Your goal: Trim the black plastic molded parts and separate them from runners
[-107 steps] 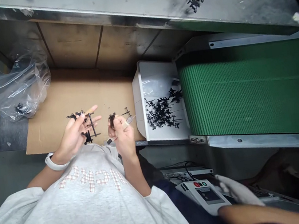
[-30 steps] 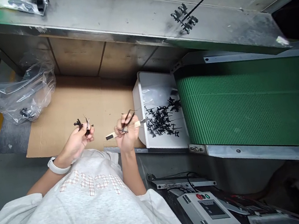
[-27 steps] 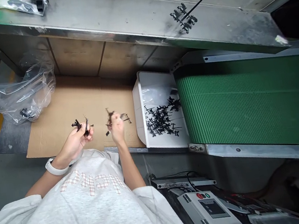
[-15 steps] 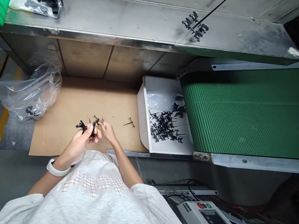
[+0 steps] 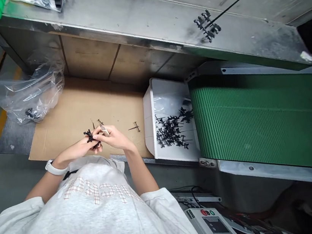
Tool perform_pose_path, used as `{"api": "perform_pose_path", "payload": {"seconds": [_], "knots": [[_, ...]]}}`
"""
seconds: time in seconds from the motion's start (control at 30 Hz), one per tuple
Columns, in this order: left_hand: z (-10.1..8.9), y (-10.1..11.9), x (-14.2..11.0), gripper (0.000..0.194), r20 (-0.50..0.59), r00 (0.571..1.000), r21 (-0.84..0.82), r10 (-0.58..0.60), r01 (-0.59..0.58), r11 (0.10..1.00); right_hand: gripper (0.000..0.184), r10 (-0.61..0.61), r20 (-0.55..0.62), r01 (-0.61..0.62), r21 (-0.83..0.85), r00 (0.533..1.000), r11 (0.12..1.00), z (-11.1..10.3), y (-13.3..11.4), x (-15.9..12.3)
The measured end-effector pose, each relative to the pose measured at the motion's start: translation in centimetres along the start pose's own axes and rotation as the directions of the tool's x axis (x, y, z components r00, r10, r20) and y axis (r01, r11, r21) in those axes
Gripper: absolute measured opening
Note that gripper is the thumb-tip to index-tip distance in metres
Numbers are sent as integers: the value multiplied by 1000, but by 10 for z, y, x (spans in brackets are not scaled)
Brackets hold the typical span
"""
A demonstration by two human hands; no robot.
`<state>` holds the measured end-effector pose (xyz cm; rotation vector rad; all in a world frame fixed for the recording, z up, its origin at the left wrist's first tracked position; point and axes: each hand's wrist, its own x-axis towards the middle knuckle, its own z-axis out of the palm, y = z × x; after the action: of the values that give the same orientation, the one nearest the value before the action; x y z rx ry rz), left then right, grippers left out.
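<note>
Low over the cardboard, my left hand, with a white band at its wrist, is closed around black moulded plastic parts. My right hand meets it from the right, fingertips against those parts. A small pale flat tool lies across the right fingers; its kind is not clear. Part of what the left hand grips is hidden behind the fingers. Just beyond the hands, thin black sprue pieces lie on the cardboard, and a branched black sprue rests farther right.
A white bin of black parts stands right of the cardboard, beside a green conveyor belt. A clear plastic bag lies left. Overhead, a metal shelf holds a black sprue. A control box sits below.
My right hand has moved left and turned over, bringing its fingers onto the black parts in my left hand. The pale tool now shows across the right fingers. The view has shifted slightly.
</note>
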<state>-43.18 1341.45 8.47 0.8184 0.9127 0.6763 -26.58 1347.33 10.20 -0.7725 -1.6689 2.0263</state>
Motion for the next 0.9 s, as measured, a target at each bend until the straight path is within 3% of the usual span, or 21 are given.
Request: {"api": "perform_pose_path", "payload": {"seconds": [0.3,0.4,0.57,0.7,0.8,0.9], "knots": [[-18,-34,-3,41,-153,988,132,-24,44,990,42,74,-112,-76,-17,991,997,17,29,18],[-32,-48,0,33,-244,969,236,-48,107,966,39,57,-214,-71,-55,975,996,18,36,18],[-64,-87,14,23,-488,868,392,-93,313,865,36,61,-368,-111,-115,928,987,19,58,24],[-66,-106,14,16,-639,765,416,-74,425,804,37,87,-428,-140,-93,900,986,24,72,26],[-59,-102,6,22,-695,718,390,-33,415,822,35,88,-468,-137,-72,879,988,26,74,20],[-53,-85,-1,29,-670,743,325,-1,294,899,32,68,-516,-114,-58,854,992,27,68,14]]}}
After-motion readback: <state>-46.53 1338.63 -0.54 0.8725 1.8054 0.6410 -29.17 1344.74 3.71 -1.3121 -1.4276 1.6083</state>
